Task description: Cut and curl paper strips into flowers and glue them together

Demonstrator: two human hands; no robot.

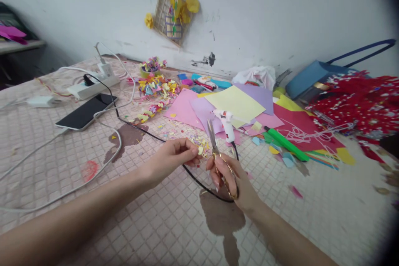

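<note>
My right hand (229, 176) is wrapped round a pair of scissors (213, 139) with gold-coloured handles. Their silver blades point up and away from me, nearly closed. To its left, my left hand (174, 156) has its fingers curled in and the thumb pressed against them. A pale yellow paper bit shows by that thumb tip; whether it is held or lies behind, I cannot tell. Small paper scraps (190, 136) are scattered just beyond both hands. A white glue gun (227, 124) rests past the scissors, its black cord (199, 183) running below my hands.
Coloured paper sheets (235, 102) overlap at the back. A green stick-like object (288, 144) and tangled white string (314, 133) lie right, near red decorations (358, 104). Left are a phone (87, 112), a power strip (93, 86) and looping white cables. Paper cuttings (158, 86) heap by the wall.
</note>
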